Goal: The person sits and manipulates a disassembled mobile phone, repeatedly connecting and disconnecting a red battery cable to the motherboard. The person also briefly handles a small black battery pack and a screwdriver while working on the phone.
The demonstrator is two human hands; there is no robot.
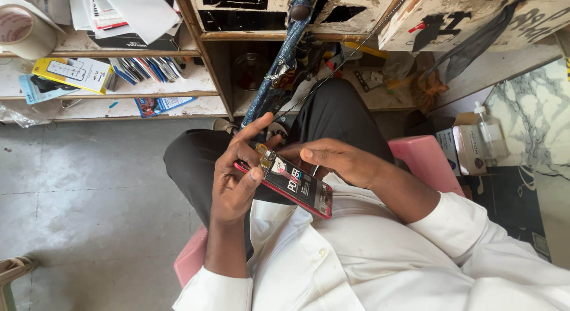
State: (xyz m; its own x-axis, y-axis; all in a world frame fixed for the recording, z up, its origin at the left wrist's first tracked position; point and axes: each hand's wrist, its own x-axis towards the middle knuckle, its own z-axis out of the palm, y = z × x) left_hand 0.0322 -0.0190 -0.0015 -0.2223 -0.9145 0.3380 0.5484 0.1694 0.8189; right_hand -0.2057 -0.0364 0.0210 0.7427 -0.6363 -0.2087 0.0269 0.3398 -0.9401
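My left hand (234,180) is curled about the near end of an opened phone (294,186); the thumb presses on its upper edge, the forefinger stretches out straight past its far corner, and the other fingers wrap underneath; the forearm rises bare from a rolled white cuff. My right hand (335,159) lies just beyond the phone, fingers loosely bent and drawn together, the thumb tip touching the phone's far edge; it clasps nothing that I can make out, though the fingertips are hidden behind the phone.

The phone sits over my lap, slanting from upper left to lower right; its frame is glossy red, its back is off, and inside lie a flat black battery and small metallic parts at the left end.

Under the phone are my black trousers (332,118) and white buttoned shirt (332,257), soft and creased; I sit on a pink plastic stool (424,159). Left of the phone the floor (89,192) is grey, worn concrete. Beyond the phone stand rough wooden shelves (142,94) with paper packets and a yellow box (74,72); a blue patterned strap (279,73) hangs down toward it. To the right of the phone sit a clear plastic bottle (490,130) and marbled stone.
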